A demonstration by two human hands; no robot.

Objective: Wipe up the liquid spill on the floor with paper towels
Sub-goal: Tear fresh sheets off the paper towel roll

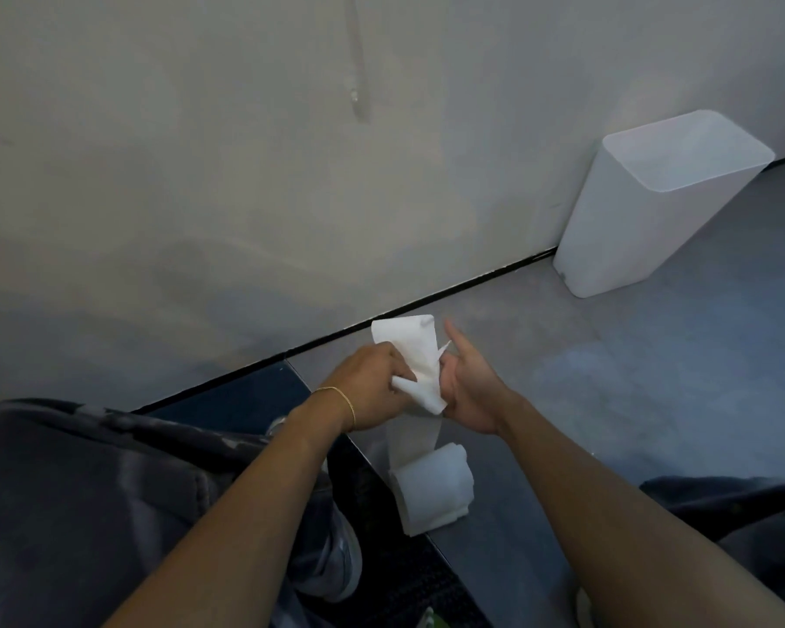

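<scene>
A white paper towel roll (433,485) lies on the grey floor near the middle. A strip of towel (411,351) runs up from it into both hands. My left hand (370,385) pinches the strip from the left; a thin gold bracelet sits on that wrist. My right hand (470,392) presses against the strip from the right, its fingers partly spread. A faint darker damp patch (576,369) shows on the floor to the right of my hands; its edges are hard to make out.
A white plastic bin (631,233) stands against the wall at the right. The pale wall (245,174) meets the floor along a dark seam. A dark blue floor tile (245,401) and my knees in dark trousers fill the lower left and right.
</scene>
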